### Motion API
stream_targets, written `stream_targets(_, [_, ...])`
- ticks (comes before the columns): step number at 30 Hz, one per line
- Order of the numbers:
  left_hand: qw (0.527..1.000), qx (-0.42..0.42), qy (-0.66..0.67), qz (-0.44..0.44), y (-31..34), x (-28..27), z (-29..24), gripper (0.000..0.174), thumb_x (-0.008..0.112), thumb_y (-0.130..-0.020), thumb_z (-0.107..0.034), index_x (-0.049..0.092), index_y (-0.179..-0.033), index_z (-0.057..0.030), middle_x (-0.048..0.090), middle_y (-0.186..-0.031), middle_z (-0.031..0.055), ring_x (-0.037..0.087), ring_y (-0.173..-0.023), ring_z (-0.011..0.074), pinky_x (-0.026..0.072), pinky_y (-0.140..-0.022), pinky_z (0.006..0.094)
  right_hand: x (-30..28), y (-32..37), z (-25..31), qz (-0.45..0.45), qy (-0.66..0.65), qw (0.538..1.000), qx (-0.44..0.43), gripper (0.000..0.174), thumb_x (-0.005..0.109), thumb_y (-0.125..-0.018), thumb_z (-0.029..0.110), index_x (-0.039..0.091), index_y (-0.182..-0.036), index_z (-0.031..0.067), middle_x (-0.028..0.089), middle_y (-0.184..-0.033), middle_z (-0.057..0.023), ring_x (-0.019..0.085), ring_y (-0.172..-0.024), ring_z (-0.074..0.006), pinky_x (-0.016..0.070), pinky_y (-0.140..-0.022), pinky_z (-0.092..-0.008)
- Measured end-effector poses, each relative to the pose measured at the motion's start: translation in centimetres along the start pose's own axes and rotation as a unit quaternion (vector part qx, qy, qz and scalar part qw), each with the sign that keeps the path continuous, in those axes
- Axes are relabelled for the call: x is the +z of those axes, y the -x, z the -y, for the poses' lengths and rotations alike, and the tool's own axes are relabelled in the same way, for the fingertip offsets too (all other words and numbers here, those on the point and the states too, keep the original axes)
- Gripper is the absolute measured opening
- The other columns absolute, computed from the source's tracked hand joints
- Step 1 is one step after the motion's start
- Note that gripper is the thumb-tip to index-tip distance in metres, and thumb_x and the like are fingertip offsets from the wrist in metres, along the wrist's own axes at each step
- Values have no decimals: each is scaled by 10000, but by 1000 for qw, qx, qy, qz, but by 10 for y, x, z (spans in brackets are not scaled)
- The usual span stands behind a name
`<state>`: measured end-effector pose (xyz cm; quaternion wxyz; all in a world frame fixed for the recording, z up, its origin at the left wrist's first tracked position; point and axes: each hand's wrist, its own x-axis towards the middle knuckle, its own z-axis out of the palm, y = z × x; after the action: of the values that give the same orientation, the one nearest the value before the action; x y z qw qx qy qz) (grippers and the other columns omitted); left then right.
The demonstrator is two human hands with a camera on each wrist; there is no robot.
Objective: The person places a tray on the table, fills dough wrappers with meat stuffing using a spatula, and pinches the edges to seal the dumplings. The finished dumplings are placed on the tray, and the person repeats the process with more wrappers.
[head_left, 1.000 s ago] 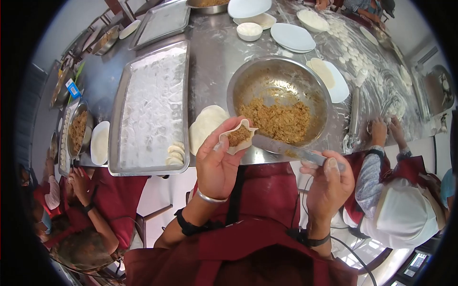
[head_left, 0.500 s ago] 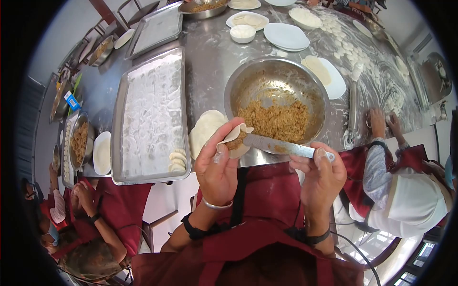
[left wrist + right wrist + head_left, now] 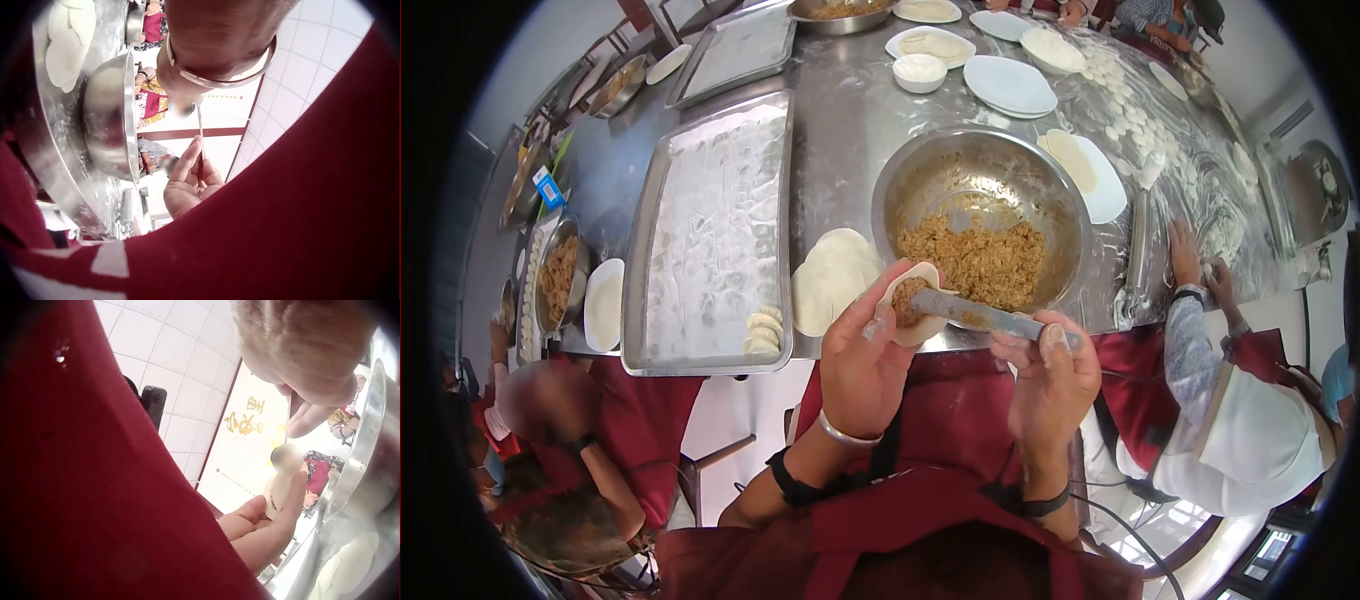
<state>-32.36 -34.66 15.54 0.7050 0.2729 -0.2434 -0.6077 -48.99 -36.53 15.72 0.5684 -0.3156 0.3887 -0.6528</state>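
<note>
In the head view my left hand (image 3: 865, 375) holds a round dumpling wrapper (image 3: 925, 332) cupped in its fingers, the thumb at its near side. Brown minced filling (image 3: 907, 298) sits in the wrapper. My right hand (image 3: 1052, 390) pinches the handle of a flat metal spatula (image 3: 990, 319) between thumb and fingers. The blade's tip lies on the filling in the wrapper. Both hands are in front of a steel bowl (image 3: 920, 185) with more filling (image 3: 985, 260). In the right wrist view, left fingers (image 3: 265, 540) support the pale wrapper (image 3: 272, 500).
Left of the hands lie stacked wrappers (image 3: 835, 285) and a floured metal tray (image 3: 635, 290) with several finished dumplings (image 3: 763, 328) in its near corner. Plates (image 3: 1010, 85) and a small white bowl (image 3: 920, 72) stand behind. Another person's hands (image 3: 1190, 258) work on floured steel at right.
The spatula blade has moved left, from the wrapper's edge onto its filling. The right hand has come closer to the left hand. The wrapper tilted, then turned face up again.
</note>
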Motion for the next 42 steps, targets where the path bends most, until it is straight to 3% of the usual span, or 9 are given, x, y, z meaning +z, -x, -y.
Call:
stream_targets(11, [994, -69, 72, -34, -4, -10, 0, 474, 432, -1014, -119, 331, -1424, 95, 477, -1390, 240, 460, -1326, 347, 379, -1135, 472, -18, -11, 0, -4, -54, 996, -76, 233, 529, -984, 85, 550, -1129, -96, 661, -1001, -229, 711, -831, -354, 619, -729, -389])
stream_targets(15, [996, -77, 42, -15, -7, -9, -7, 508, 486, -993, -163, 356, -1406, 104, 489, -1380, 229, 474, -1316, 324, 385, -1133, 446, -33, -29, 25, -34, 160, 970, -180, 169, 575, -952, 41, 620, -1061, -80, 689, -993, -199, 710, -840, -288, 584, -758, -350])
stream_targets(18, [995, -89, -15, 29, -6, -11, -13, 542, 563, -955, -147, 373, -1401, 93, 510, -1365, 213, 490, -1305, 314, 412, -1113, 423, -58, -48, 28, 96, 478, 842, -232, 124, 635, -893, 3, 679, -1006, -21, 714, -951, -144, 707, -870, -256, 559, -780, -344])
stream_targets(22, [987, -112, -110, 40, -9, -2, -20, 560, 621, -890, -25, 395, -1391, 81, 543, -1331, 194, 518, -1284, 296, 451, -1082, 386, -68, -62, 2, 197, 550, 758, -289, 209, 705, -788, -9, 711, -991, 45, 718, -943, -122, 670, -997, -322, 521, -869, -386])
stream_targets(23, [986, -105, -121, 51, -9, -1, -21, 556, 618, -880, 9, 402, -1388, 78, 551, -1323, 191, 529, -1273, 293, 460, -1073, 377, -72, -61, 8, 218, 582, 744, -245, 261, 738, -755, 20, 708, -1013, 38, 706, -1025, -154, 623, -1109, -352, 488, -943, -412])
stream_targets(26, [980, -86, -173, 49, -7, 6, -21, 533, 557, -892, 79, 389, -1398, 82, 572, -1290, 193, 565, -1225, 268, 478, -1055, 368, -47, -37, 40, 175, 629, 719, -240, 316, 768, -732, 59, 700, -1038, 20, 675, -1148, -175, 579, -1198, -360, 455, -1001, -415])
stream_targets(29, [979, -71, -187, 37, -5, 20, -17, 498, 542, -914, 80, 401, -1392, 88, 588, -1265, 185, 592, -1183, 250, 491, -1042, 364, -17, -23, 54, 180, 472, 833, -228, 361, 790, -717, 86, 692, -1053, 0, 647, -1230, -171, 551, -1245, -362, 430, -1038, -418])
stream_targets(35, [979, -13, -203, 18, 3, 21, -4, 422, 594, -936, 12, 495, -1340, 80, 603, -1245, 145, 609, -1126, 197, 511, -991, 323, 18, -15, 9, 180, 318, 907, -211, 302, 778, -733, 28, 696, -1022, -5, 669, -1192, -158, 570, -1227, -343, 448, -1020, -409])
stream_targets(42, [985, -8, -170, 9, 8, 20, -1, 404, 601, -926, 30, 529, -1322, 68, 628, -1207, 131, 614, -1100, 174, 514, -964, 304, 14, -16, -9, 191, 290, 902, -258, 261, 761, -735, -9, 696, -988, -13, 681, -1163, -156, 598, -1192, -338, 460, -1006, -402])
